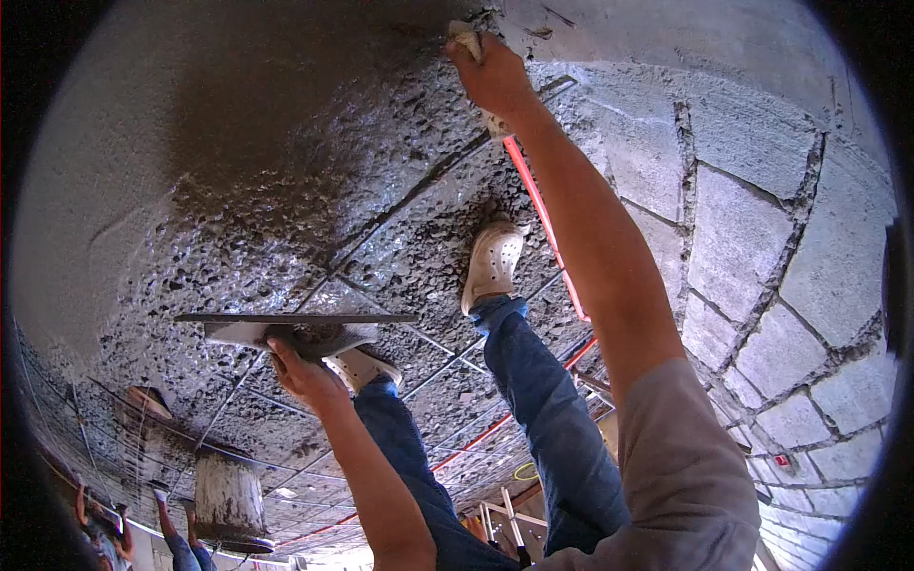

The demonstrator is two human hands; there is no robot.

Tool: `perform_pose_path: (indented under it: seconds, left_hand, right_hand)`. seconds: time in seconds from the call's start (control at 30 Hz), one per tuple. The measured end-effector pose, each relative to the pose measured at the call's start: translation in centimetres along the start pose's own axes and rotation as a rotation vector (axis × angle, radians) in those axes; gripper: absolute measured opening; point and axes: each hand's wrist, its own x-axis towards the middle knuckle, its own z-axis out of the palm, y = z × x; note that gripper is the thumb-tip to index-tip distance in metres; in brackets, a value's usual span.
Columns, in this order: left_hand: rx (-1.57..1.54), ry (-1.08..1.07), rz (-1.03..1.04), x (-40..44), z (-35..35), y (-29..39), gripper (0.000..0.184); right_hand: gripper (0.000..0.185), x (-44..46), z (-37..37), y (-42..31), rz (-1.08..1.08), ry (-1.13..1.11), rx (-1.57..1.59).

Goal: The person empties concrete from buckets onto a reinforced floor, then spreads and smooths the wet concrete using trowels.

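My left hand (309, 378) is closed around the handle of a flat finishing trowel (295, 319), seen nearly edge-on above the rough concrete. Some grey mortar shows by its handle. At the top, my right hand (493, 78) is closed on a small pale, rough-looking piece (466, 38), whose kind I cannot make out. That hand is beside the block wall, where the smooth wet concrete (257, 105) meets its base. Coarse, stony wet concrete (238, 233) lies between my hands.
My feet, in pale clogs (495, 259), stand among rebar (419, 195) in the concrete. A red conduit (538, 205) runs along the block wall (738, 219) at right. At lower left are a mud-streaked bucket (230, 500) and other people's legs (179, 542).
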Motion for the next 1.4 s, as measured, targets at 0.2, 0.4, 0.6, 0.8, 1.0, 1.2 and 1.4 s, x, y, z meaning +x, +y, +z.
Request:
perform_pose_path:
  seconds: [0.2, 0.4, 0.6, 0.8, 1.0, 1.2, 1.4]
  left_hand:
    - [0.033, 0.029, -0.022, -0.1, 0.2, 0.3, 0.065]
    - [0.051, 0.063, -0.032, -0.2, 0.5, 0.6, 0.065]
    - [0.059, 0.071, -0.017, -0.4, 1.4, 1.0, 0.063]
    - [0.157, 0.107, -0.01, -0.4, 1.6, 1.5, 0.062]
    - [0.111, 0.157, -0.067, -0.5, 1.6, 1.3, 0.06]
    - [0.008, 0.024, -0.003, -0.1, 0.7, 1.6, 0.061]
    - [0.001, -0.013, -0.014, -0.1, 0.3, 1.0, 0.066]
  right_hand:
    - [0.052, 0.2, -0.3, 0.2, 0.014, -0.007, 0.022]
    - [0.05, 1.0, 0.4, 0.7, 0.043, -0.027, 0.011]
    - [0.047, -0.1, -0.1, -1.8, 0.024, -0.058, 0.047]
    - [0.046, -0.4, -0.3, -2.7, 0.061, 0.0, 0.128]
    - [0.05, -0.4, -0.6, -2.9, 0.106, -0.078, 0.137]
    - [0.046, -0.6, 0.6, -4.4, 0.076, -0.068, 0.122]
    - [0.042, -4.7, 0.9, -6.0, 0.066, -0.223, 0.191]
